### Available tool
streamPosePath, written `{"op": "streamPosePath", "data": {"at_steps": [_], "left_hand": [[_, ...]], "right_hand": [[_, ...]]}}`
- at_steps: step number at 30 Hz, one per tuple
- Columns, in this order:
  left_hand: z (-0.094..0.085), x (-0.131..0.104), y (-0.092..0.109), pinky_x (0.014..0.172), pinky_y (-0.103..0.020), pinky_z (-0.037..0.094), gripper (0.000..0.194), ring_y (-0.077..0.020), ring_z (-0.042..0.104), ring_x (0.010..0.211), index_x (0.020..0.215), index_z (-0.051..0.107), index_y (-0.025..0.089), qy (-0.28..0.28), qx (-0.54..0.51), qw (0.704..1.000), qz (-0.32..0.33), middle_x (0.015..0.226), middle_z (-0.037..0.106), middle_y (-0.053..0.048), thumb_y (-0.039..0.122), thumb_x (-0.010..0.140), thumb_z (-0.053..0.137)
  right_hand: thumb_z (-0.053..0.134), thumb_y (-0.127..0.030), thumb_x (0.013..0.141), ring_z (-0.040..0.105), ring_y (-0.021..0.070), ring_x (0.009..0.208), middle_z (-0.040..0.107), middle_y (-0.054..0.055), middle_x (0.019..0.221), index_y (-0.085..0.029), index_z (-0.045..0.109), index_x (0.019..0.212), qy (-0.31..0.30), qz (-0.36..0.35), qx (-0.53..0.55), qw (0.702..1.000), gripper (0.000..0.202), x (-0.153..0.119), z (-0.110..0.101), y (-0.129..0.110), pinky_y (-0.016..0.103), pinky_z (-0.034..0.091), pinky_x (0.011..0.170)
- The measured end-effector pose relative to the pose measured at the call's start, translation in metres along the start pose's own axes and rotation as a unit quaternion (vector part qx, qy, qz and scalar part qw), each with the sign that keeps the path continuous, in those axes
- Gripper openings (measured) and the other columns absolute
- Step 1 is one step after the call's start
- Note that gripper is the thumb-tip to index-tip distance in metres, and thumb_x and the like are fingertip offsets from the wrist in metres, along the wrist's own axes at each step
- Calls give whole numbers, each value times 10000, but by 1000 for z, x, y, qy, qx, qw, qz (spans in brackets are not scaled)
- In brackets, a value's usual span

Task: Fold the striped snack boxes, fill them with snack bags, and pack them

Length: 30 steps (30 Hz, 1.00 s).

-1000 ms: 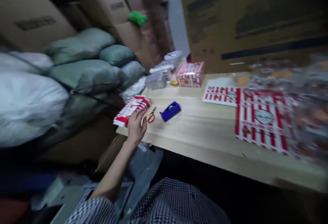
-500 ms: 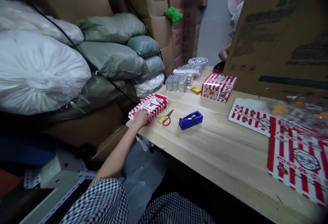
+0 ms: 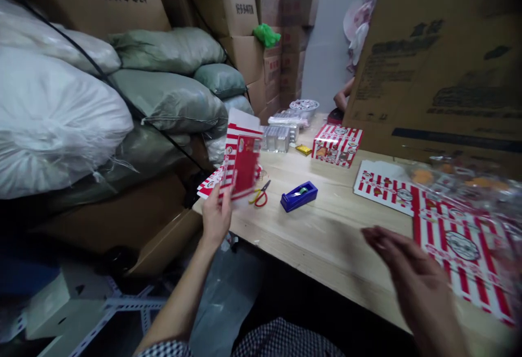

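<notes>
My left hand (image 3: 217, 213) grips a red-and-white striped folded carton (image 3: 243, 158) by its lower edge and holds it upright above the table's left end. Behind it lies a stack of similar cartons (image 3: 209, 184), partly covered. My right hand (image 3: 411, 270), somewhat blurred, hovers over the right part of the table; its fingers are stretched forward and nothing shows in them. Scissors (image 3: 261, 195) with red and yellow handles lie beside the held carton, and a blue tape dispenser (image 3: 299, 196) stands to their right.
The wooden table (image 3: 326, 232) also bears an assembled striped box (image 3: 337, 145), clear plastic packs (image 3: 277, 137), a yellow packet (image 3: 303, 150) and flat striped cartons (image 3: 460, 248) at right. Stacked sacks (image 3: 171, 98) border the left. A large cardboard sheet (image 3: 432, 68) stands behind. Another person's arm shows beyond.
My left hand has lifted a carton off the stack and turned it upright. My right hand has come into view at the lower right. The camera view has shifted slightly.
</notes>
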State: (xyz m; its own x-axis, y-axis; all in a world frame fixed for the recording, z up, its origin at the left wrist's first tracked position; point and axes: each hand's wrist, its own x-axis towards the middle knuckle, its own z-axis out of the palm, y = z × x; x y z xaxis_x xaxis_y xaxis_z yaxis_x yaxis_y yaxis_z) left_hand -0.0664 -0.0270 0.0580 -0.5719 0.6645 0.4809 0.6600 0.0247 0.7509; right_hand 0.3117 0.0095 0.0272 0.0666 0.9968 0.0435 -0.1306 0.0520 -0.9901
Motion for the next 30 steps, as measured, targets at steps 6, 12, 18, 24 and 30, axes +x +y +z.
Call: {"op": "streamPosePath", "data": {"at_steps": [6, 12, 18, 24, 30], "left_hand": [[57, -121, 41, 692, -322, 561, 450, -231, 730, 754, 1192, 668, 160, -357, -403, 778, -322, 961, 772, -99, 465, 862, 685], [113, -150, 48, 929, -349, 548, 551, -246, 693, 1092, 1342, 568, 203, -335, -357, 837, -244, 1268, 694, -126, 396, 849, 721], [141, -153, 70, 986, -373, 542, 643, -254, 660, 1163, 1444, 500, 217, -360, -323, 856, -185, 1371, 636, -104, 405, 860, 696], [147, -165, 83, 1083, -394, 484, 664, -253, 608, 1252, 1414, 516, 208, -379, -359, 836, -168, 1405, 607, -104, 349, 813, 759], [144, -159, 95, 1065, -385, 492, 578, -250, 627, 1222, 1332, 572, 186, -404, -396, 804, -181, 1346, 649, -113, 340, 809, 762]], "right_hand": [[655, -495, 900, 659, 253, 1188, 681, 66, 1315, -320, 607, 1319, -92, 108, 133, 981, 457, -7, 30, 22, 428, 540, 1014], [737, -439, 843, 719, 265, 1077, 758, 45, 1145, -303, 602, 1251, -30, 162, 159, 974, 450, -22, -1, 34, 411, 623, 864], [652, -496, 893, 583, 254, 1300, 634, 9, 1382, -345, 527, 1361, 30, 142, 120, 982, 507, -38, -5, 46, 452, 516, 1067], [578, -595, 907, 428, 232, 1435, 524, -7, 1496, -354, 378, 1503, 0, 107, 67, 992, 673, -44, -5, 41, 461, 429, 1154], [572, -549, 935, 465, 225, 1407, 478, 12, 1532, -350, 291, 1541, -12, 116, 74, 990, 697, -46, -3, 43, 452, 366, 1193]]}}
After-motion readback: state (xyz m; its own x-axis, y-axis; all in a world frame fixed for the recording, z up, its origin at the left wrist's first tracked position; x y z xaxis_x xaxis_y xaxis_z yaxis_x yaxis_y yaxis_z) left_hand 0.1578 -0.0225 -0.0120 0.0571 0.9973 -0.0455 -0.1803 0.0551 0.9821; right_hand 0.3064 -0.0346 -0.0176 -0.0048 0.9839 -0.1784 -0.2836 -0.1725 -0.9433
